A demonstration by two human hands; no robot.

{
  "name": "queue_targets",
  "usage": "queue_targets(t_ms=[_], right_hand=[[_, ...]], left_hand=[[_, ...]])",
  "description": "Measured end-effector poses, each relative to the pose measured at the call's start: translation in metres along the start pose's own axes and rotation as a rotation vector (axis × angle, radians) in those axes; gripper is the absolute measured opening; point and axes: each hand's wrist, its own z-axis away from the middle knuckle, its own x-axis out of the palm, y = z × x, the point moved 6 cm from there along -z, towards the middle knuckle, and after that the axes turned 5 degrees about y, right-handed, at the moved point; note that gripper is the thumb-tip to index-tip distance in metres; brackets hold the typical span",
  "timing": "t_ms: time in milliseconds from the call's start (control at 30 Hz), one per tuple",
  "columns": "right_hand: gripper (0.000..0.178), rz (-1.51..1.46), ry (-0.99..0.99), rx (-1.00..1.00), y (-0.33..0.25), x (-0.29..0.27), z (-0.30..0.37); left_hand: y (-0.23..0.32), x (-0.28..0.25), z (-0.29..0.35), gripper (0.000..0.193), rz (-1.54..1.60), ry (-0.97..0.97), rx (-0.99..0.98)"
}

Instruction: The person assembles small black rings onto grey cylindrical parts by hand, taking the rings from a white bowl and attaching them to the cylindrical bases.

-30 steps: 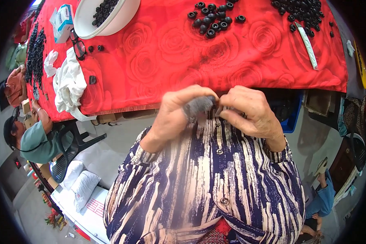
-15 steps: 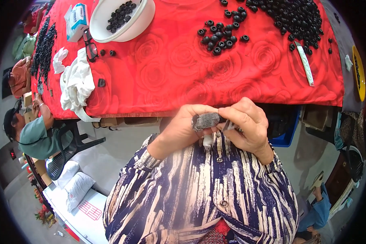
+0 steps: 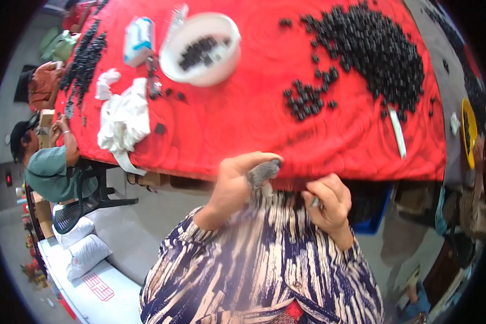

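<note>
My left hand (image 3: 229, 183) is closed in a pinch at the table's near edge, in front of my chest. A grey, fabric-like cover (image 3: 262, 172) lies along its fingers, and a small black piece (image 3: 276, 162) shows under the thumb tip. To the right and apart from it, my right hand (image 3: 332, 204) is closed with fingers curled. A thin light-grey tool (image 3: 315, 202) pokes out between its thumb and fingers; most of it is hidden, so its kind is unclear. Beyond my hands, a small group of round black parts (image 3: 306, 102) lies on the red tablecloth (image 3: 221, 127).
A large heap of black parts (image 3: 380, 54) covers the far right. A white bowl (image 3: 227, 67) holds more. Left of it are a tissue pack (image 3: 139, 40), glasses (image 3: 154, 81) and white cloth (image 3: 121, 121). A white strip (image 3: 398, 135) lies right. Another person (image 3: 51, 170) sits left.
My hands have come apart: the right hand has drawn away from the left with the thin tool. The view has shifted, so the table and its things appear lower.
</note>
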Motion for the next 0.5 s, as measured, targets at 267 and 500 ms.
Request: queue_targets(t_ms=[267,500], right_hand=[[0.02,0.103,0.104,0.254,0.026,-0.016,0.002],[0.015,0.104,0.129,0.212,0.032,-0.017,-0.005]], left_hand=[[0.162,-0.062,-0.049,0.027,-0.897,0.489,0.823],[0.165,-0.054,-0.079,0.027,-1.164,0.604,1.008]])
